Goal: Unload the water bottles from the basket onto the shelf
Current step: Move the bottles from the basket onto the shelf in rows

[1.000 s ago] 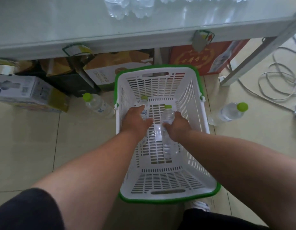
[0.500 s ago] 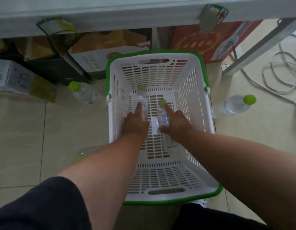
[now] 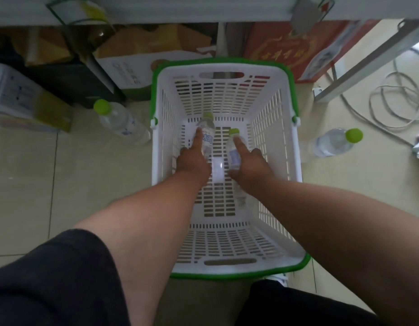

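Inside one basket (image 3: 278,128), two bottles (image 3: 207,135); outside, two more (image 3: 120,120)

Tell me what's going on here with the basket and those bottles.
A person is reaching both arms down into a white basket with a green rim, standing on the floor. The left hand is on one water bottle and the right hand is on a second bottle; each has its index finger laid along its bottle. Neither bottle is clearly lifted yet. Two more green-capped bottles lie on the floor outside, one to the left and one to the right.
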